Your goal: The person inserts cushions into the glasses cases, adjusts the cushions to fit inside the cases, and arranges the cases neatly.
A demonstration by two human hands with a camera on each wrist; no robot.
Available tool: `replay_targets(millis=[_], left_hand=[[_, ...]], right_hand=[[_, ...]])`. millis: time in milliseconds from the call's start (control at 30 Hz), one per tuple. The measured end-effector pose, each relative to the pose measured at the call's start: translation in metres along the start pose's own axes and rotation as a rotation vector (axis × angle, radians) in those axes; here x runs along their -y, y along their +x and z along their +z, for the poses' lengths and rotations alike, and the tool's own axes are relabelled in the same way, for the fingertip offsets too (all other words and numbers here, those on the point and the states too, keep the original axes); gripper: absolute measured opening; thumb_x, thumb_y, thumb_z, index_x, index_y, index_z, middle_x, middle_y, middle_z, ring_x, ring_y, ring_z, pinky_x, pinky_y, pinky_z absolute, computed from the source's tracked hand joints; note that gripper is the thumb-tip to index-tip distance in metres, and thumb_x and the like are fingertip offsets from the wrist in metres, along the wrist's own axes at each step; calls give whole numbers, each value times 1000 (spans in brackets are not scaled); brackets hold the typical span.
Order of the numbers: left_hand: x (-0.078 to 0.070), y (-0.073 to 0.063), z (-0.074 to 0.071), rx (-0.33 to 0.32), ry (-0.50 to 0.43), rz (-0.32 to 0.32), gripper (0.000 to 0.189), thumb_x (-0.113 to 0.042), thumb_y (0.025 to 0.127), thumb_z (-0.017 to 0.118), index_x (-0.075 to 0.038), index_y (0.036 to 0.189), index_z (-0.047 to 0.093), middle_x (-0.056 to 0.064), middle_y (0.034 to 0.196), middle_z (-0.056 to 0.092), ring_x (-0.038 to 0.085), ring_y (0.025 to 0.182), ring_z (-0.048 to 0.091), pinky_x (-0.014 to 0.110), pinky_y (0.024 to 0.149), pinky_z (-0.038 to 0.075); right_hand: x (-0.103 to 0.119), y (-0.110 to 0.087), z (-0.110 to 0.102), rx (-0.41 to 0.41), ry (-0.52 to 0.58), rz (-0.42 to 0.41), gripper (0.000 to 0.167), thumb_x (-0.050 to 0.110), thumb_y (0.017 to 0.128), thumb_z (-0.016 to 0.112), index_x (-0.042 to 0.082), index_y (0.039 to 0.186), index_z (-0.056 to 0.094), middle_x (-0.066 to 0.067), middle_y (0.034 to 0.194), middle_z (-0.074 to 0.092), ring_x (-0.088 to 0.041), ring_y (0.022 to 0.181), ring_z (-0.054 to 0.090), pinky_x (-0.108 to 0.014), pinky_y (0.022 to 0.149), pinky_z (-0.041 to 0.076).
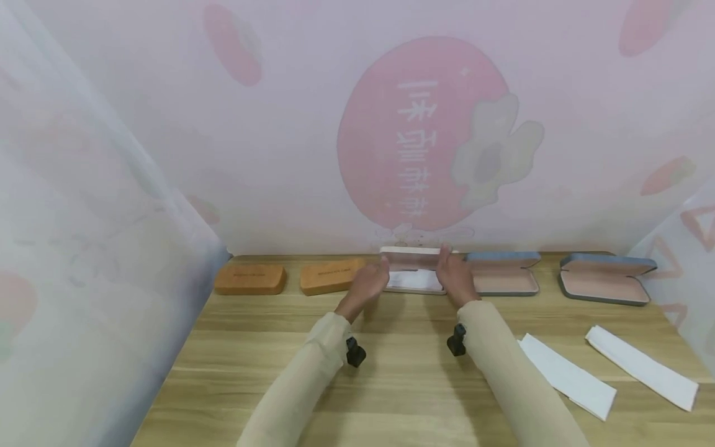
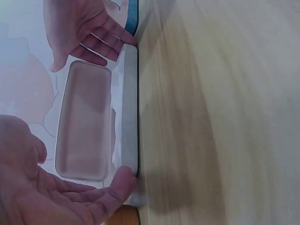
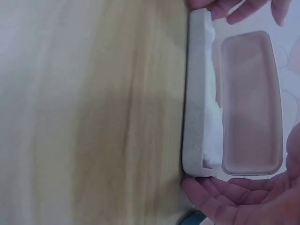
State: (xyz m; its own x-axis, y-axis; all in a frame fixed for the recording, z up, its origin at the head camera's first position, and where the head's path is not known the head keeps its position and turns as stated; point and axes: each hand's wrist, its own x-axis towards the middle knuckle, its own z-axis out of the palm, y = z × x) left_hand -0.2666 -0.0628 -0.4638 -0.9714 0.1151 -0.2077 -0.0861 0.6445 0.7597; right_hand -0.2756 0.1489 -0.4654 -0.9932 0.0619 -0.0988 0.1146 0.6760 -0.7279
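A white glasses case (image 1: 416, 251) with a pinkish lining stands with its lid raised at the back of the table, and a white cloth (image 1: 413, 280) lies inside it. My left hand (image 1: 369, 282) is at the case's left end, fingers extended, with a fingertip on its front corner in the left wrist view. At the opposite end, my right hand (image 1: 456, 276) touches the case with nearly straight fingers (image 3: 211, 197). In the right wrist view the cloth (image 3: 213, 126) rises slightly above the case's front wall.
Two brown glasses cases (image 1: 250, 279), both closed, sit to the left along the wall. On the right are a blue case (image 1: 505, 292) and a dark blue-grey case (image 1: 606, 297), lids raised. Two folded white cloths (image 1: 570, 375) lie at the front right of the wooden table (image 1: 408, 372).
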Motion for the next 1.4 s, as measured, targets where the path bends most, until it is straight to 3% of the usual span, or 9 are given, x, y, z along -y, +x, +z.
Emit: replay_targets(millis=[133, 233, 300, 400, 500, 600, 700, 1167, 1400], left_hand=[[-7, 4, 1, 12, -1, -36, 83, -60, 106, 9, 1, 124, 62, 22, 126, 61, 38, 124, 56, 57, 110, 40], [-10, 8, 3, -3, -22, -80, 79, -60, 106, 9, -3, 105, 65, 17, 94, 60, 30, 94, 59, 51, 97, 47], [-13, 9, 2, -23, -42, -105, 74, -59, 106, 11, -7, 91, 62, 10, 79, 53, 25, 77, 53, 48, 89, 48], [-17, 12, 2, -56, -51, -141, 65, -58, 106, 11, -15, 78, 51, 4, 71, 42, 21, 71, 44, 42, 82, 45], [-20, 15, 2, -72, -78, -175, 61, -55, 106, 13, -16, 74, 47, 2, 66, 40, 17, 63, 37, 38, 72, 41], [-21, 19, 4, -95, -106, -193, 61, -54, 107, 15, -18, 67, 44, -1, 60, 38, 14, 54, 31, 32, 58, 35], [-22, 21, 6, -127, -111, -187, 64, -53, 107, 16, -18, 61, 42, -4, 55, 36, 12, 49, 28, 29, 49, 30], [-24, 19, 9, -189, -111, -169, 64, -47, 109, 22, -18, 55, 39, -6, 49, 31, 9, 44, 24, 25, 42, 22], [-20, 22, 8, -206, -89, -153, 64, -44, 110, 23, -18, 54, 40, -5, 48, 32, 10, 44, 26, 26, 43, 24]], right_hand=[[2, 4, -3, 28, -1, 35, 87, 48, 107, -1, -8, 104, 65, -34, 114, 65, -49, 112, 61, -59, 105, 44], [3, 8, -3, 29, 15, 60, 82, 48, 108, 3, -1, 85, 64, -25, 89, 66, -39, 84, 64, -54, 96, 49], [2, 9, -3, 29, 41, 78, 73, 49, 108, 6, 7, 69, 51, -13, 64, 53, -28, 59, 51, -48, 87, 49], [1, 8, -5, 40, 87, 96, 66, 52, 108, 11, 11, 70, 47, -5, 62, 42, -22, 58, 43, -45, 86, 48], [1, 5, -7, 63, 121, 116, 73, 55, 108, 13, 1, 93, 59, -18, 86, 56, -33, 81, 56, -51, 96, 45], [0, 3, -8, 72, 114, 128, 82, 57, 107, 13, -8, 126, 59, -30, 129, 58, -44, 119, 56, -55, 109, 41], [-3, 4, -7, 63, 95, 129, 84, 56, 107, 13, -12, 140, 51, -31, 150, 46, -47, 138, 45, -57, 116, 35], [-10, 1, -4, 33, 103, 135, 79, 54, 107, 18, -8, 131, 59, -29, 142, 54, -44, 129, 51, -56, 111, 40], [-10, 4, -4, 40, 177, 169, 77, 54, 105, 26, -8, 147, 44, -27, 156, 40, -42, 143, 41, -55, 119, 32]])
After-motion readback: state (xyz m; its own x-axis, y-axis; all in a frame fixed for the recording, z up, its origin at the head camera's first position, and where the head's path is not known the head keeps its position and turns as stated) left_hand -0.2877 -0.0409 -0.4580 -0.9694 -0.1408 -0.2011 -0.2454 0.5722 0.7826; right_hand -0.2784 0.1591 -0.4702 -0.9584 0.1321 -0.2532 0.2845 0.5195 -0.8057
